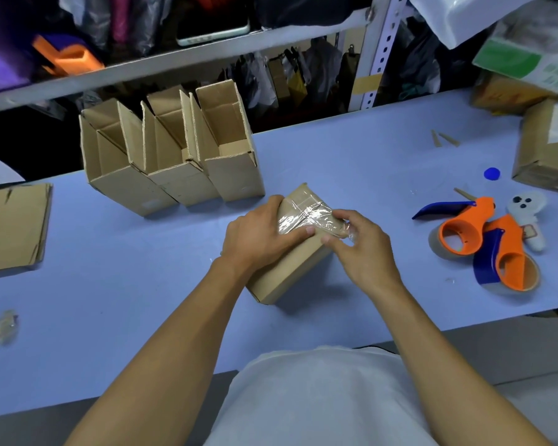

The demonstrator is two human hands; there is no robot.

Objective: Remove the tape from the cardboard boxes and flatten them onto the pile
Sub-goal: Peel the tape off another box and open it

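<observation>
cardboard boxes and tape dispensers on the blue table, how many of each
Open boxes standing in a row: 3
Taped box in both hands: 1
Sealed box at right edge: 1
Orange tape dispensers: 2
Total: 7

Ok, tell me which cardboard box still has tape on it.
The closed box held in both hands, its end covered in clear tape. The three boxes standing behind it are open-topped.
</observation>
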